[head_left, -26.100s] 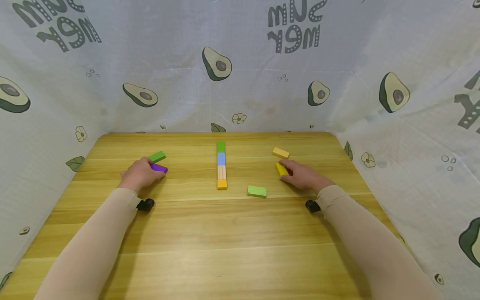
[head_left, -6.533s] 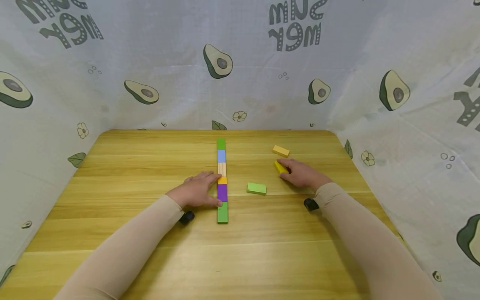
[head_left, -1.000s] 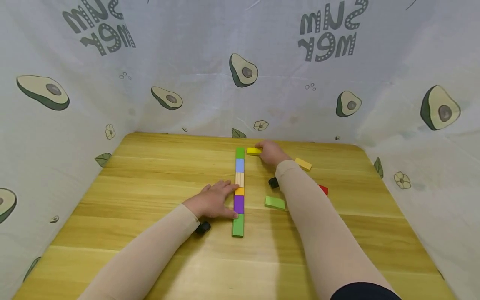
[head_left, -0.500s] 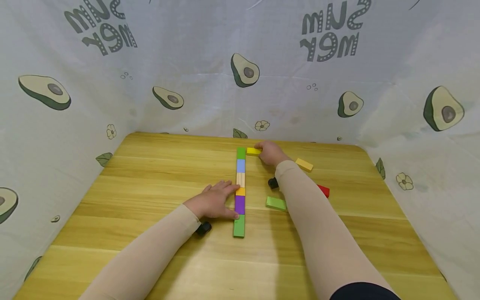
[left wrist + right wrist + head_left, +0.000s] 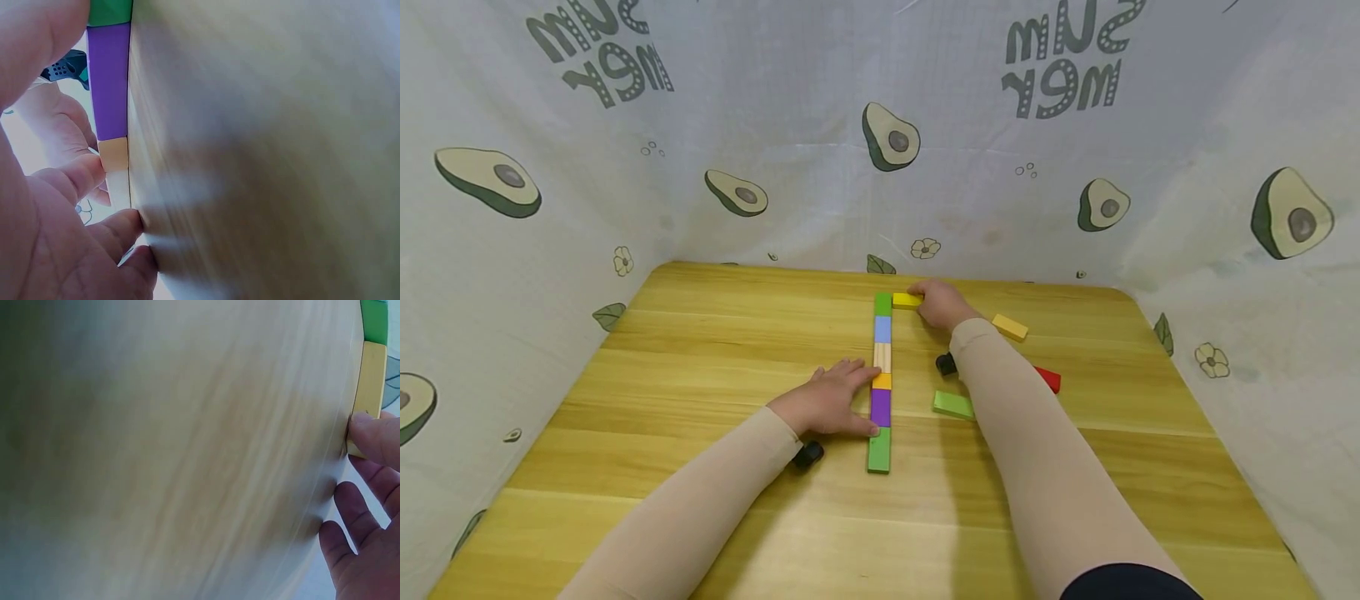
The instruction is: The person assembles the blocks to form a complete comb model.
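A straight row of coloured wooden blocks runs away from me: a green block nearest, then purple, orange, plain wood, blue and another green block farthest. My left hand rests along the row's left side, fingers extended; a finger touches the orange block and the thumb lies where purple meets near green. At the far end, my right hand pinches a yellow block crosswise, its end against the far green block. The right hand covers the yellow block's other end.
Right of the row lie a light green block, partly behind the right sleeve, an orange-yellow block and a red block, also partly hidden. A patterned cloth stands behind the wooden table.
The purple and a green block have joined the row since the oldest frame. My right hand has carried the yellow block to the far end; over the last second its small gap to the green has closed.
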Action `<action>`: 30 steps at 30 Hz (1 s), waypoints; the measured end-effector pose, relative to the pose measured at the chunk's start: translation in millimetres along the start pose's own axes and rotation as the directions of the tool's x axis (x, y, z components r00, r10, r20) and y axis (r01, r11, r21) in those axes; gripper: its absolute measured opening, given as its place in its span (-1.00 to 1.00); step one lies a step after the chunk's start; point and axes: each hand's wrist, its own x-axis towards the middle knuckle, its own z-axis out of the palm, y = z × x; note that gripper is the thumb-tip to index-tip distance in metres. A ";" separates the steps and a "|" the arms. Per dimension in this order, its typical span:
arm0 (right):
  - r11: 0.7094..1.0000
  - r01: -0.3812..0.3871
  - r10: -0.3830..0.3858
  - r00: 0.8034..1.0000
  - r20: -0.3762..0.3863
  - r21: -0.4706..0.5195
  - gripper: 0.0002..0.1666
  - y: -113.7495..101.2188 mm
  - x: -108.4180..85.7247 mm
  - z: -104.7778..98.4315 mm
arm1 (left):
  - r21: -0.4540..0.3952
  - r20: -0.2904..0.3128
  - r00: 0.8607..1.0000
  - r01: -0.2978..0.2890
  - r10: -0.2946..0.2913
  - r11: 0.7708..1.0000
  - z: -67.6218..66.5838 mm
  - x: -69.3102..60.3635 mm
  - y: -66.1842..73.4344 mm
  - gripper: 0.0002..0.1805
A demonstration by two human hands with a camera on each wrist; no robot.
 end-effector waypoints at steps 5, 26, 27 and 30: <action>1.000 -0.004 0.004 1.000 -0.002 0.001 -0.42 0.5 0.4 0.3 | -0.001 0.000 1.000 -0.001 0.001 1.000 0.5 0.9 -0.5 0.08; 1.000 0.010 -0.010 1.000 -0.014 -0.006 -0.38 3.8 5.2 3.3 | 0.003 0.002 1.000 0.000 0.000 1.000 -1.6 -0.9 2.4 0.08; 1.000 0.009 -0.009 1.000 -0.012 -0.005 -0.38 3.7 5.1 3.2 | 0.004 0.001 1.000 0.001 -0.001 1.000 -1.6 -0.8 2.5 0.08; 1.000 0.008 -0.008 1.000 -0.011 0.002 -0.38 3.4 4.9 3.3 | 0.008 0.001 1.000 0.003 -0.003 1.000 -1.2 -0.5 2.1 0.08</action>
